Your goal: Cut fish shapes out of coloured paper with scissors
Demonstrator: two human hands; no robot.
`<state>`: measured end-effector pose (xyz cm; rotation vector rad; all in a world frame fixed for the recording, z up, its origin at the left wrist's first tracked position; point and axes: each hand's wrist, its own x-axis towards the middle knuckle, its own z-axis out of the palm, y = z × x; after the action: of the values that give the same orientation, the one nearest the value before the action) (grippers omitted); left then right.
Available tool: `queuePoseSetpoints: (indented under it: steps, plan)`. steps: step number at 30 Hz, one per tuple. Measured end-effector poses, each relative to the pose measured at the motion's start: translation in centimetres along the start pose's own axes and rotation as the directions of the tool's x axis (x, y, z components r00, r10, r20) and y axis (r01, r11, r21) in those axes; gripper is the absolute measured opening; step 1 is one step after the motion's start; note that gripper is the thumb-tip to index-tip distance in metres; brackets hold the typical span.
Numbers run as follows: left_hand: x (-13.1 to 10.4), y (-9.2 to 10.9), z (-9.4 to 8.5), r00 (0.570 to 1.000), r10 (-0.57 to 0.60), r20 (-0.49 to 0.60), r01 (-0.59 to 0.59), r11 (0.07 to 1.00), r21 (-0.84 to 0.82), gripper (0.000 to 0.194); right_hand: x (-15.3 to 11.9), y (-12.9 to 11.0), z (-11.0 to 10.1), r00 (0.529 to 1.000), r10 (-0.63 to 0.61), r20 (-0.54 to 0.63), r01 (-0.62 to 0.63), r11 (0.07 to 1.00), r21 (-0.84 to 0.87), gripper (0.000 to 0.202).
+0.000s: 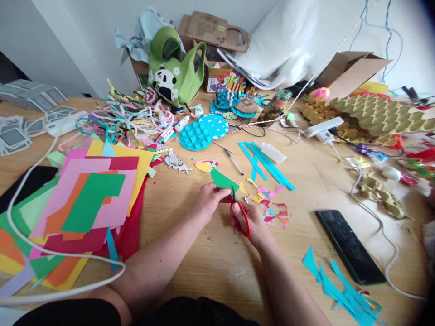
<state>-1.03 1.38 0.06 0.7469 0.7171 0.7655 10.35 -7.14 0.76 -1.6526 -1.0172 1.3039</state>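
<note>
In my left hand (pixel 210 202) a green paper piece (pixel 222 179) with a curved upper edge is pinched between thumb and fingers. Red-handled scissors (pixel 245 222) are gripped by my right hand (pixel 250 222), their blades pointing up at the paper's right end. Whether the blades are closed on the paper is hard to make out. Just right of the scissors lie small colourful paper scraps (pixel 268 201). Beyond my hands rest a yellow and pink paper fish (pixel 206 165), a grey fish cutout (pixel 176 162) and a pen (pixel 234 162).
Stacked coloured paper (pixel 115 203) covers the left side, crossed by a white cable (pixel 30 246). Blue paper strips (pixel 268 165) lie ahead, near blue discs (pixel 195 136). A phone (pixel 350 246) and blue offcuts (pixel 350 296) lie right. A green panda bag (pixel 176 72) stands behind.
</note>
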Motion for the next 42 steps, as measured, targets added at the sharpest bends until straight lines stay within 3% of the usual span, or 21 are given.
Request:
queuePoseSetpoints:
  steps: [14, 17, 23, 26, 37, 42]
  plan:
    - [0.2, -0.3, -0.1, 1.0, -0.004, -0.002, 0.004, 1.0, -0.016, 0.026, 0.1, 0.2, -0.1, 0.999, -0.031, -0.008, 0.031, 0.999, 0.011, 0.06]
    - [0.4, -0.2, -0.1, 0.998, 0.016, -0.066, -0.019, 0.998, -0.053, 0.035, 0.2, 0.4, -0.2, 0.999, -0.033, -0.008, 0.033, 0.999, 0.004, 0.063]
    - [0.8, 0.3, -0.3, 0.96, 0.14, -0.241, -0.177, 0.975, -0.136, 0.043, 0.0, -0.1, -0.4, 0.997, -0.028, 0.072, 0.028, 1.0, -0.011, 0.064]
    - [0.9, 0.4, -0.5, 0.953, 0.133, -0.272, -0.179, 0.972, -0.152, 0.045, -0.1, -0.3, -0.6, 0.996, -0.031, 0.084, 0.031, 1.0, 0.0, 0.064]
    - [0.8, 0.2, -0.9, 0.99, 0.029, -0.139, -0.051, 0.987, -0.156, 0.056, 0.0, 0.4, -1.7, 0.988, -0.125, 0.093, 0.105, 0.975, 0.195, 0.064]
    - [0.7, 0.3, -1.0, 0.998, -0.043, -0.036, 0.038, 0.992, -0.123, 0.047, -0.2, 0.4, -2.2, 0.988, -0.109, 0.111, 0.084, 0.973, 0.215, 0.065]
